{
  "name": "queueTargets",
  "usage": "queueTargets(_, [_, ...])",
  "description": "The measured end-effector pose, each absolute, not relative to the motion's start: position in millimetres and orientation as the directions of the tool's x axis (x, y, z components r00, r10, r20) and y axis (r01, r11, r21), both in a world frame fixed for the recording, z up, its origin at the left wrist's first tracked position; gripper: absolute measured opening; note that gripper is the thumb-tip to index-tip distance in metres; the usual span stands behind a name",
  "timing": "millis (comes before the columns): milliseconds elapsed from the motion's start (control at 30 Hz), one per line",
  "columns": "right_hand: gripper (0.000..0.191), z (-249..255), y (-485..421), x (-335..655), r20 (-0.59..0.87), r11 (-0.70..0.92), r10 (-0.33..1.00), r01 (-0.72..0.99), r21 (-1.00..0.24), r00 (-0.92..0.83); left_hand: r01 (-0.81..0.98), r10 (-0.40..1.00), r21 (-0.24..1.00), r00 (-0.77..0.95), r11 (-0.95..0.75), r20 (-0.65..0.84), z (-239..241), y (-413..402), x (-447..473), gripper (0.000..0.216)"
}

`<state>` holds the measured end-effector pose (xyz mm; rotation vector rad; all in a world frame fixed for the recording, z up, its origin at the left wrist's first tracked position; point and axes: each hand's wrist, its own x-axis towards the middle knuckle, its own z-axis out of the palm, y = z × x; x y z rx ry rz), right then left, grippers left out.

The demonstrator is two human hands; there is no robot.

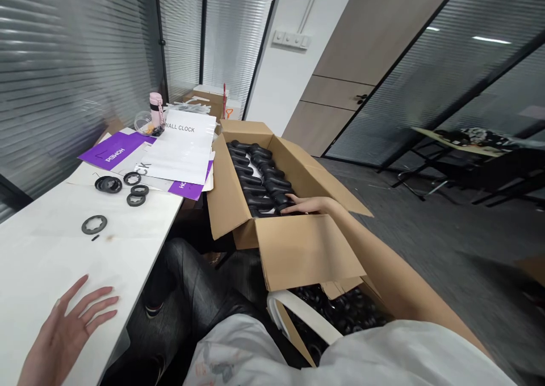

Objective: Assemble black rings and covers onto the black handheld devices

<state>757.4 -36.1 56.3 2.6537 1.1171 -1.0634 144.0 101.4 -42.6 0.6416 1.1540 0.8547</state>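
My right hand point(309, 205) reaches over the edge of an open cardboard box point(230, 204). Its fingers are stretched out at the near end of the rows of black, rounded, handle-like parts point(272, 179), touching them or just above them. No part is visibly gripped. Over the near end of the white table point(46, 250), my left hand point(70, 323) is open, palm up, with its fingers spread and nothing in them. Beyond it on the table lie a flat black notched ring point(94, 225), a small black sliver point(95, 238) and several more black rings point(136, 195).
Purple and white printed cardboard sheets point(179, 147) lie at the table's far end, by a pink bottle point(156, 109). Below the box's near flap, a second carton point(340, 312) holds many small black pieces. A white curved armrest-like bar point(304, 312) is beside my lap.
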Motion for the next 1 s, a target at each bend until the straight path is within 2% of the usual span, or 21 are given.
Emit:
queueTargets(267, [0.154, 55.9, -38.5, 763.4, -0.621, -0.702, 0.613, 0.698, -0.145, 0.488, -0.226, 0.831, 0.800, 0.176, 0.556, -0.528, -45.1, 103.8, 146.0, 0.111])
queueTargets(467, [0.148, 55.7, -38.3, 760.9, -0.597, -0.696, 0.623, 0.706, -0.129, 0.505, -0.252, 0.828, 0.788, 0.185, 0.561, -0.530, -50.4, 108.9, 142.5, 0.111])
queueTargets(633, [0.138, 56.2, -40.4, 750.9, -0.536, -0.705, 0.638, 0.699, -0.117, 0.554, -0.243, 0.814, 0.778, 0.218, 0.579, -0.538, -57.5, 113.9, 136.9, 0.105])
queueTargets(767, [0.129, 58.3, -37.5, 737.3, -0.446, -0.700, 0.669, 0.706, -0.108, 0.595, -0.218, 0.833, 0.805, 0.178, 0.552, -0.523, -50.9, 109.7, 143.5, 0.104])
queueTargets(900, [0.105, 69.4, -34.4, 713.3, -0.302, -0.646, 0.745, 0.756, -0.103, 0.595, -0.186, 0.873, 0.853, 0.143, 0.487, -0.467, -51.3, 105.1, 149.3, 0.096])
queueTargets(1000, [0.086, 85.5, -42.9, 695.9, -0.214, -0.517, 0.853, 0.828, -0.215, 0.477, -0.151, 0.911, 0.906, 0.190, 0.395, -0.366, -61.7, 102.0, 146.6, 0.082])
